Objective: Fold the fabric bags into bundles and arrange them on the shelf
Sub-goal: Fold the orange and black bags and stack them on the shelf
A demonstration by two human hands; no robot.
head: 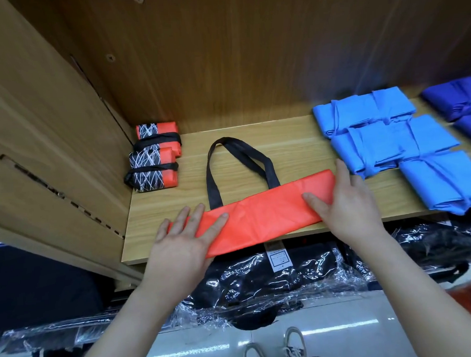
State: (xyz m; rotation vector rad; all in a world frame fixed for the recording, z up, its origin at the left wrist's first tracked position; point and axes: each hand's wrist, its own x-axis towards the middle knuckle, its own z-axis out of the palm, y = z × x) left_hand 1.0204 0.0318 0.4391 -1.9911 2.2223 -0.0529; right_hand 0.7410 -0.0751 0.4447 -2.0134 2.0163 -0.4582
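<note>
Hands [181, 235] [347, 199] seemingly flat on orange bag [263, 212]

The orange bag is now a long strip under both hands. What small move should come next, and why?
Probably fold the right end of the orange bag over toward the middle with the right hand, while the left hand presses the other end flat. The strip is much longer than the finished bundles, and its black handles lie free for tying later.
</note>
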